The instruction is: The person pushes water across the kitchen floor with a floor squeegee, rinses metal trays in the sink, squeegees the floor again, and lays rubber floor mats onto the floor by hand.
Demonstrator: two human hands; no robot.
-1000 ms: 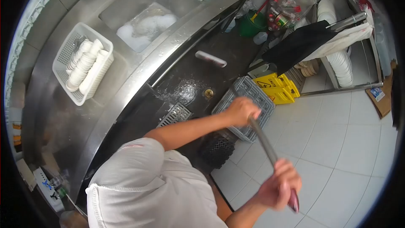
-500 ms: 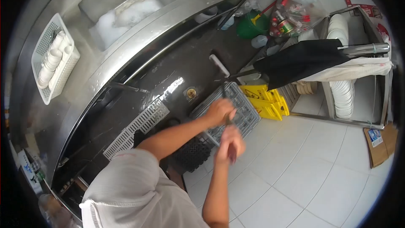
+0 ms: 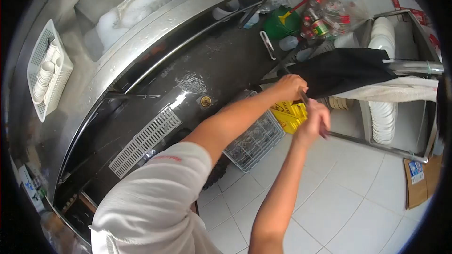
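A long dark pole (image 3: 281, 61) runs down to the dark wet floor, where a narrow white-edged head (image 3: 267, 44) rests near the green bucket. My left hand (image 3: 290, 88) is closed around the pole's upper part, beside the black cloth. Closer to the pole's end, my right hand (image 3: 316, 118) is wrapped round it, and a dark red grip tip sticks out below. Under my left forearm lies a grey plastic rack (image 3: 256, 143), partly hidden. A yellow caution sign (image 3: 288, 115) stands beside the rack.
Left: a steel counter (image 3: 96, 77) with a foamy sink (image 3: 127, 16) and a white basket (image 3: 63, 77) of cups. Right: a metal shelf (image 3: 409, 146) with bowls, black cloth (image 3: 343, 68), a bag of bottles (image 3: 329, 14) and a green bucket (image 3: 282, 24). A floor drain (image 3: 205, 101) and grate (image 3: 146, 141) show.
Both hands have moved right and up with the pole since half a second ago, after drawing close together earlier. The pole's head has shifted toward the green bucket, and the view has turned.
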